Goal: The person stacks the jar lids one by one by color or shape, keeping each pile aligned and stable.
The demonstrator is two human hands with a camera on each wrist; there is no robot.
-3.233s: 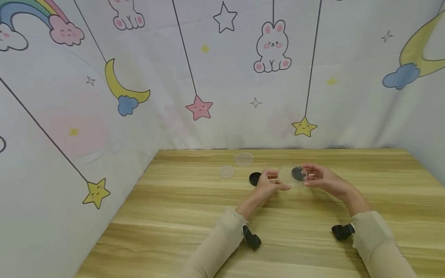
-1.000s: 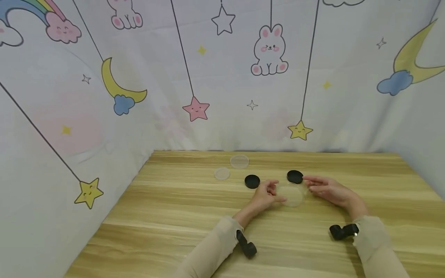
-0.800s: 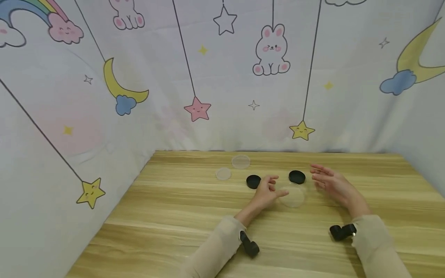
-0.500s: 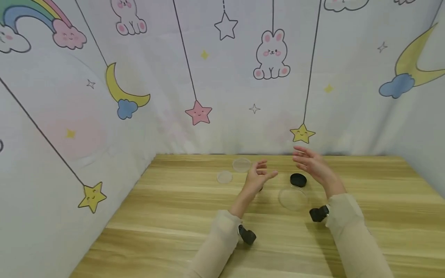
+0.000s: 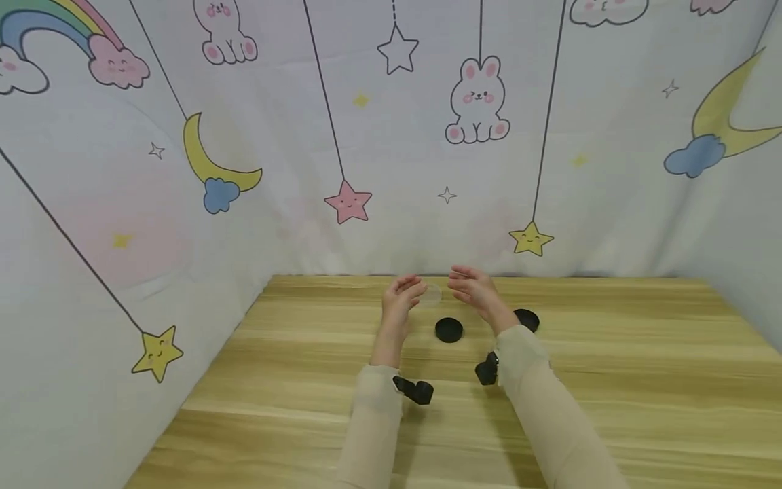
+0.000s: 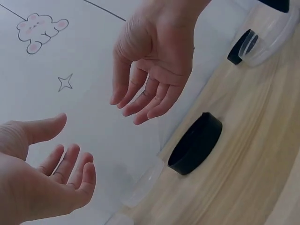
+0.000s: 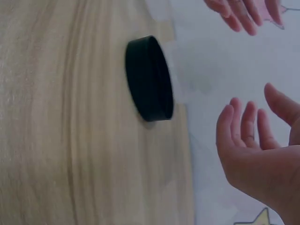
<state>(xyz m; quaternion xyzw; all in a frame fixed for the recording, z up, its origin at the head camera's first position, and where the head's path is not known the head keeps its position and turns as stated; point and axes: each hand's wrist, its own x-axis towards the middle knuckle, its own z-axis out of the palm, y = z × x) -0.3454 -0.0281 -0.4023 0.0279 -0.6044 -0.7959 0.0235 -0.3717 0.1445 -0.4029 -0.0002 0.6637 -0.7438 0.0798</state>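
Observation:
In the head view my left hand (image 5: 400, 302) hovers over the back of the table, its fingers loosely bent and holding nothing. My right hand (image 5: 479, 293) is raised a little to its right, palm facing it, also holding nothing. A clear round piece (image 5: 432, 294) lies behind and between them. Nearer me sits a shallow black round lid (image 5: 449, 330). A second black lid (image 5: 528, 320) is partly covered by the right forearm. In the left wrist view a large clear round container (image 6: 274, 40) stands beside that lid; the right sleeve hides it from the head view.
The wooden table (image 5: 293, 387) runs back to a printed curtain (image 5: 403, 156) with stars and rabbits. Another curtain stands along the left. A small black camera is strapped at each wrist. The smaller clear disc is hidden behind the left hand in the head view.
Earlier both hands held the large clear container; it was put down in front of the right black lid and let go. Both hands have since moved left and back toward the clear pieces.

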